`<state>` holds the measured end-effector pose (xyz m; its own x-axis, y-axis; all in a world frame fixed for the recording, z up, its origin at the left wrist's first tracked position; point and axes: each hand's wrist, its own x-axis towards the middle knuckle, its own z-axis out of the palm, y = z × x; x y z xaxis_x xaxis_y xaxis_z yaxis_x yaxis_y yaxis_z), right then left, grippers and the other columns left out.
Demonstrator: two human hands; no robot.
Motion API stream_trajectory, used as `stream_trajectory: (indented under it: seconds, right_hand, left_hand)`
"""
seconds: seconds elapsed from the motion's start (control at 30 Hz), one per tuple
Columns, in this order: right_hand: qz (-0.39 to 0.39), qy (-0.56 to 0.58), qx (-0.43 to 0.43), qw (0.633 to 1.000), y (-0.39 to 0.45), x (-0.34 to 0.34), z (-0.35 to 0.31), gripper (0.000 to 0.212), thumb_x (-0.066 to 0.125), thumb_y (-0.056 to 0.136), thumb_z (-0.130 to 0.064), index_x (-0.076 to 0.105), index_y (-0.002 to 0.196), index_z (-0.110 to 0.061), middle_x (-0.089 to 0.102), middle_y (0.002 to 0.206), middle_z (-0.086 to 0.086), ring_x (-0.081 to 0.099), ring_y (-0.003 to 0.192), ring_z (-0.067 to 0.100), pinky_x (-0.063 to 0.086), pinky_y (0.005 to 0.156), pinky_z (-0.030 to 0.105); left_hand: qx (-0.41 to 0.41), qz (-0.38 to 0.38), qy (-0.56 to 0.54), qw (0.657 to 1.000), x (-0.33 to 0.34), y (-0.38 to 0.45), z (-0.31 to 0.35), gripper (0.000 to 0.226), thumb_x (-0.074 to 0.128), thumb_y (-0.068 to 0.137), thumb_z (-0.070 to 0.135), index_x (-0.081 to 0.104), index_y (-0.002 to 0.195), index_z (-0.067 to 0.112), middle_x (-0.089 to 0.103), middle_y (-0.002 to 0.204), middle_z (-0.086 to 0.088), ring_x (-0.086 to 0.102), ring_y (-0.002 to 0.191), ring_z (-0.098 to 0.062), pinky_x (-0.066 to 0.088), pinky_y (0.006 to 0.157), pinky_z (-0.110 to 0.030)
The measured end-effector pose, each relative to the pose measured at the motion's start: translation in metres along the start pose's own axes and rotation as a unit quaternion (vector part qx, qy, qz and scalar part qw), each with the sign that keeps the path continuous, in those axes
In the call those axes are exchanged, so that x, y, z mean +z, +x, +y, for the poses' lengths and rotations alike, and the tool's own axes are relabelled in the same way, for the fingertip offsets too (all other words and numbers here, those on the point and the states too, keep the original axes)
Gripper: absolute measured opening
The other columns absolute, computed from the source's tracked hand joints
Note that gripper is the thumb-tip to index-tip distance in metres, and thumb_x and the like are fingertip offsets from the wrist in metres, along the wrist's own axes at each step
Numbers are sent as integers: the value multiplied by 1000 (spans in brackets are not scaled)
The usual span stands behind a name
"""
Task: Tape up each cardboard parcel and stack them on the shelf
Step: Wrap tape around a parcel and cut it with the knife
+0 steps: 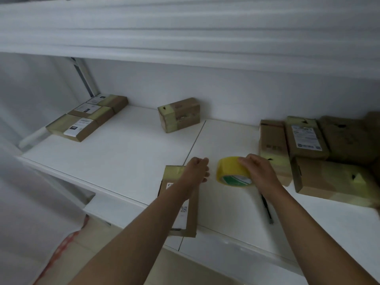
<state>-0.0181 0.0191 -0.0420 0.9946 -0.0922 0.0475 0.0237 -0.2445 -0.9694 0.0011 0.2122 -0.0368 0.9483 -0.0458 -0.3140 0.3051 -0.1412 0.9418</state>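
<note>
Yellow tape roll [233,171] gripped by right hand [258,171], standing on worktop [123,157]. Left hand [196,171], fingers curled, pins parcel [178,202] directly beneath it. Advice: draw strip taut across far flap, press flat. Tape's free end indiscernible; parcel seam hidden under forearm; black tool [267,208] below right wrist blurred.

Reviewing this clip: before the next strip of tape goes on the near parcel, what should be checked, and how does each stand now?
1. Right hand grips yellow tape roll: ok.
2. Left hand on near parcel: ok.
3. Tape end pulled free: cannot tell.
4. Parcel's far end already taped: ok.
5. Parcel fully on the shelf board: not ok, near end overhangs.
6. Black pen clear of parcel: ok.
</note>
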Motion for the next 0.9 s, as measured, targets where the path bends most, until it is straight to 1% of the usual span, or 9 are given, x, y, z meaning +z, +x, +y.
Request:
stream_trajectory:
  seconds: [0.1,0.2,0.3,0.37,0.47,0.6,0.7,0.83,0.9]
  right_hand:
    - [-13,-29,-11,999,12,7,-3,39,57,76,-53,39,60,-22,37,52,-14,38,60,13,27,62,33]
    - [-44,-67,-31,996,21,13,-8,39,57,84,-51,43,64,-21,40,59,-10,40,61,13,28,62,33]
    - [-86,-99,-49,990,27,23,-17,44,55,87,-54,45,68,-15,41,65,1,42,63,16,29,62,33]
    - [-102,-129,-59,985,32,32,-25,48,51,82,-59,43,65,-15,40,62,2,42,61,16,29,61,33]
    - [-116,-232,-73,963,44,42,-34,53,60,89,-55,42,60,-15,44,59,0,47,61,17,32,59,34]
    - [-152,-331,-56,930,54,54,-45,46,59,91,-53,58,71,-11,59,72,6,58,76,25,39,63,33]
    - [-153,-380,-59,911,56,68,-58,47,56,91,-56,55,71,-13,54,73,2,54,73,23,36,61,32]
    - [-173,-489,-37,854,62,75,-64,50,50,92,-61,49,72,-16,55,80,5,54,74,23,34,56,31]
    - [-184,-508,-8,841,62,73,-60,54,48,91,-68,46,71,-18,55,79,2,55,74,20,36,57,30]
  left_hand:
    - [43,51,55,996,-6,2,0,23,46,105,21,52,86,10,56,79,-7,52,65,-12,45,62,-24]
    - [72,103,117,985,-20,7,-2,19,49,104,24,56,96,8,59,79,-3,54,62,-9,46,54,-16]
    - [102,124,207,965,-38,9,-5,14,50,103,26,53,94,15,60,80,1,57,70,-14,49,65,-27]
    - [124,134,251,950,-52,5,-4,13,51,103,23,53,93,15,57,75,3,54,69,-14,45,64,-24]
    - [131,162,251,945,-79,0,3,14,52,102,21,54,89,15,56,74,5,52,68,-12,38,56,-12]
    - [124,139,245,952,-106,0,11,18,54,101,22,54,83,20,60,79,7,56,72,-10,41,60,-17]
    - [108,119,220,962,-114,7,10,19,54,101,23,54,82,19,60,77,5,57,69,-11,42,61,-21]
    - [100,114,200,968,-129,17,13,21,55,101,24,55,80,21,60,79,4,59,72,-14,43,62,-22]
    - [108,95,201,969,-136,21,16,20,57,100,24,56,81,18,60,76,2,58,66,-11,44,61,-22]
